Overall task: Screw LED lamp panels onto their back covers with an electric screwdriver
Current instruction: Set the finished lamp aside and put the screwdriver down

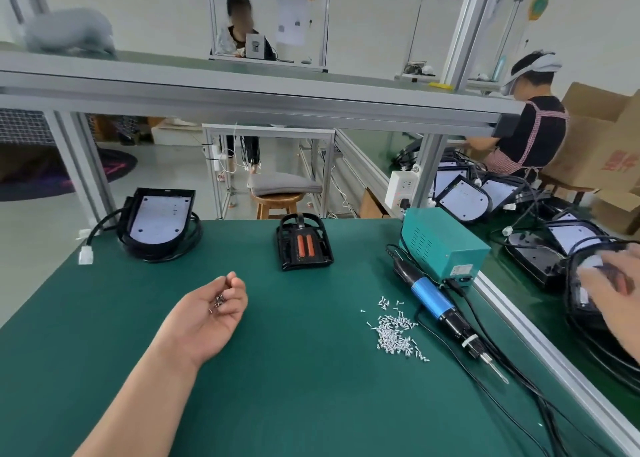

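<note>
The green counter (311, 404) carries everything. At its far left corner lies an assembled lamp (157, 221), white panel face up in a black cover, its rounded end towards the near side, with a black cable looped around it. At the far right stands a teal power box (445, 245). Between them, far centre, a black back cover (304, 245) lies open side up with two orange cells side by side inside, its long axis running away from the person.

The electric screwdriver (440, 304) lies flat just in front of the box. Its long axis is diagonal, with the cable end far-left by the box and the bit pointing near-right. It lies between the two hands and touches neither.

The left hand (211, 314) rests palm up on the counter, left of centre and well apart from the screwdriver. Its curled fingers cup a few dark screws (219, 300).

The right hand (613, 290) is blurred at the right edge, over a lamp unit (575, 300) on the neighbouring surface. Whether it grasps the unit cannot be told.

A loose pile of silver screws (394, 332) lies just left of the screwdriver.
</note>
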`<state>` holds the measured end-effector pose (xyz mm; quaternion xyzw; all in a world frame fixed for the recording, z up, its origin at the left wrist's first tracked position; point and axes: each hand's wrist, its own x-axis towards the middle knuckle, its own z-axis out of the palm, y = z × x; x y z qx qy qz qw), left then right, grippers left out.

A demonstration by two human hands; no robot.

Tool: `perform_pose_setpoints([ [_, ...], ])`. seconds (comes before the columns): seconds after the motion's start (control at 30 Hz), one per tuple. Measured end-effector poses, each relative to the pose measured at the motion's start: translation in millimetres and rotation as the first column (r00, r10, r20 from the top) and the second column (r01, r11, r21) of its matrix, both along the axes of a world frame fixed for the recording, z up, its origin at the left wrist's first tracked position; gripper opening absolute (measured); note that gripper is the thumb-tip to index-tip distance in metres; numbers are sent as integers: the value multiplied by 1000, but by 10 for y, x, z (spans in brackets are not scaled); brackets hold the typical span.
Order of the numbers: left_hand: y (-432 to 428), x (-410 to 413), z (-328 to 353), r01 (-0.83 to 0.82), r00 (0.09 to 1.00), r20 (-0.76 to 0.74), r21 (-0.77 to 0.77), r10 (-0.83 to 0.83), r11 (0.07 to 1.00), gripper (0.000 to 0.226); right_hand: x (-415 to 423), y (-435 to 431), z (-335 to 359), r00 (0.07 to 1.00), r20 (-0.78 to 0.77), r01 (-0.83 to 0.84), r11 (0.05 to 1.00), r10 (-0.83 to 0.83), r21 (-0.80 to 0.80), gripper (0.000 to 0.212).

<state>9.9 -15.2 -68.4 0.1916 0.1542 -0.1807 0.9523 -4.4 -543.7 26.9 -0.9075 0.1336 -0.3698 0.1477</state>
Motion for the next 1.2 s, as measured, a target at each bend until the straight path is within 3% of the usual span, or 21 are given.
perform_pose_setpoints([
  [0.03,2,21,-22,-6,1000,19,8,6,1000,8,-219,-49,-429,1000,-17,13,997,-14,-77,58],
  [0.07,2,6,-8,12,1000,19,14,-13,1000,8,-366,-335,-740,999,13,43,997,-42,-58,56],
  [0.1,5,11,-25,8,1000,16,14,-9,1000,7,-305,-559,-776,999,-51,1,991,-7,-130,57],
  [0.2,18,24,-31,5,1000,24,8,-5,1000,10,-79,-922,-1021,998,-51,38,999,-37,24,57],
  [0.27,12,36,-40,7,1000,24,20,-8,1000,12,158,-1347,-1172,993,-106,61,997,-55,53,45],
  [0.3,9,40,-40,13,1000,26,26,-13,1000,12,196,-1464,-1268,991,-118,-47,990,63,134,36],
  [0.37,3,35,-34,13,1000,27,35,-14,999,12,195,-1586,-1378,992,-13,-126,992,126,12,14],
  [0.4,3,27,-28,7,1000,26,47,-8,999,13,164,-1520,-1394,994,28,-102,994,103,-30,13],
  [0.57,-10,2,11,-20,1000,14,92,19,996,15,-386,-554,-696,995,90,-41,999,41,-9,21],
  [0.63,-8,-7,31,-23,1000,16,114,21,993,17,-465,27,-412,991,77,-108,994,109,-16,26],
  [0.73,-14,-27,55,-26,1000,19,154,23,988,19,-452,781,-273,969,-5,-245,960,248,138,21],
  [0.9,-11,-56,73,-31,999,18,181,28,983,24,-173,1779,-308,848,-64,-471,802,527,368,11],
  [1.03,-12,-59,83,-42,999,20,205,39,978,27,134,2379,-459,752,-121,-582,739,648,338,9],
  [1.2,-12,-52,68,-53,999,18,196,51,979,27,449,2889,-601,682,-269,-602,730,680,323,13],
])
